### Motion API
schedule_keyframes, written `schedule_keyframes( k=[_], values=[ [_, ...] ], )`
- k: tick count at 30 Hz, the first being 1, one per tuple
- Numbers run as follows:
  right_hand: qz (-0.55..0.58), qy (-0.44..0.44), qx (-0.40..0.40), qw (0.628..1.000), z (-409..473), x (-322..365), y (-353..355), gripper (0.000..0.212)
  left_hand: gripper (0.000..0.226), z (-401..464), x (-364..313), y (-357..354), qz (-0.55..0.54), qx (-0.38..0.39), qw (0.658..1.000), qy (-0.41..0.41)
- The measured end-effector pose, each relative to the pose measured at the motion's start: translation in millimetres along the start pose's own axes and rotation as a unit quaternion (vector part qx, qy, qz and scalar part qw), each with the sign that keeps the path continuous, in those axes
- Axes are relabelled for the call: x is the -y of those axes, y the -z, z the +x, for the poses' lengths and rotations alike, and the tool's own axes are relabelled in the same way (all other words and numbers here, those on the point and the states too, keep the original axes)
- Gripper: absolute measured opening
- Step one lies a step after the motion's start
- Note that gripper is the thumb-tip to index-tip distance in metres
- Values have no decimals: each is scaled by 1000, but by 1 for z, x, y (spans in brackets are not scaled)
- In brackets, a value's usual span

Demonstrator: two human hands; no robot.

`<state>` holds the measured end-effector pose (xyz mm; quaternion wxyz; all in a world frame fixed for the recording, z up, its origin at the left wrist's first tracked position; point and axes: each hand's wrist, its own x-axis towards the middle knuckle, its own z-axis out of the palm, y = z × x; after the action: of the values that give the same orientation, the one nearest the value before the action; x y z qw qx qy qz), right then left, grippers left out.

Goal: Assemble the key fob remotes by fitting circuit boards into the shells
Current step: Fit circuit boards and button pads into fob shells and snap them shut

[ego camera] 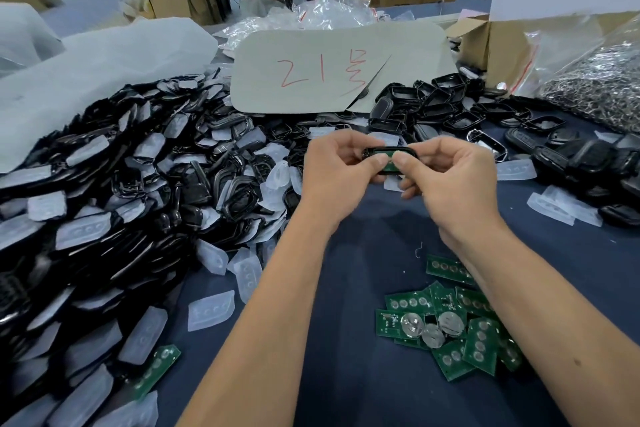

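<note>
A black key fob shell point(398, 151) with a green circuit board point(390, 166) seated in it is held above the dark blue table point(346, 288). My left hand point(337, 170) grips its left end, thumb pressing on the board. My right hand point(446, 177) grips its right end, thumb also on the board. Several loose green circuit boards point(446, 319) with round silver battery clips lie near my right forearm. One more board point(156, 369) lies at the lower left.
A large heap of black shells and clear rubber pads point(121, 201) fills the left side. More black shells point(450, 104) lie behind my hands, under a grey card with red writing point(329, 73). A bag of metal rings point(595, 80) and a cardboard box point(485, 45) stand at right.
</note>
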<state>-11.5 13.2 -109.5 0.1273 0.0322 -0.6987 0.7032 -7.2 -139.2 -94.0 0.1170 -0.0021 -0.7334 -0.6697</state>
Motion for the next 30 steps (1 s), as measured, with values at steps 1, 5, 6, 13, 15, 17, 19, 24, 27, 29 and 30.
schedule_keyframes(
  k=[1, 5, 6, 13, 15, 17, 19, 24, 27, 29, 30],
  values=[
    [4, 8, 6, 1000, 2, 5, -7, 11, 21, 4, -5, 8, 5, -2, 1000, -11],
    [-27, 29, 73, 997, 22, 20, -47, 12, 18, 18, -22, 48, 43, -73, 995, -49],
    [-53, 42, 92, 993, 29, 23, -61, 15, 16, 22, -25, 60, 68, -115, 989, -63],
    [-372, 245, 219, 868, 74, 27, -163, 21, 23, 33, -7, 146, 198, -470, 860, 28],
    [-429, 285, 254, 819, 87, 24, -191, 22, 20, 32, 3, 155, 156, -484, 860, 49],
    [-483, 325, 293, 759, 96, 20, -214, 25, 16, 36, 7, 159, 121, -492, 861, 42],
    [-514, 337, 324, 719, 99, 20, -232, 29, 14, 38, 7, 160, 112, -497, 860, 33],
    [-557, 356, 322, 678, 91, 24, -254, 36, 13, 39, 10, 162, 78, -500, 862, 36],
    [-560, 374, 298, 676, 83, 30, -254, 28, 13, 41, 10, 161, 71, -504, 860, 39],
    [-553, 375, 295, 683, 80, 30, -252, 28, 13, 39, 10, 159, 73, -501, 862, 41],
    [-552, 369, 298, 686, 80, 29, -251, 27, 12, 38, 9, 158, 73, -497, 863, 39]
  ],
)
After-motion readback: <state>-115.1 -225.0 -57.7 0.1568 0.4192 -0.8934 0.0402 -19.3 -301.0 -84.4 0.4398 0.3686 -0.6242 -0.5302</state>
